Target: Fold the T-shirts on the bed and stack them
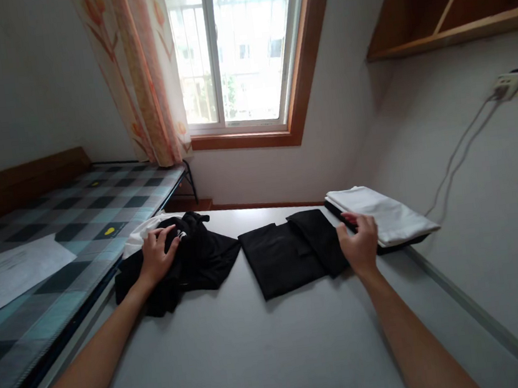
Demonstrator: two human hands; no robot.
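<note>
My left hand (158,257) rests on a crumpled pile of black clothing (207,257), its fingers spread over the cloth. A small white print shows on the black fabric by the fingertips. Part of a white garment (143,232) sticks out behind that pile. In the middle lies a flat folded black garment (279,261), with one part turned over at its right side. My right hand (360,241) is at this garment's right end, fingers loosely bent and thumb apart from them. Whether it touches the cloth is unclear. Just beyond it sits a folded white garment (379,211) on top of black cloth.
The white table (260,357) meets the wall on the right. At left stands a bed with a checked mattress (77,216) and paper sheets (23,270) on it. A window (246,51) with a flowered curtain (145,76) is ahead. A wooden shelf (448,38) hangs upper right.
</note>
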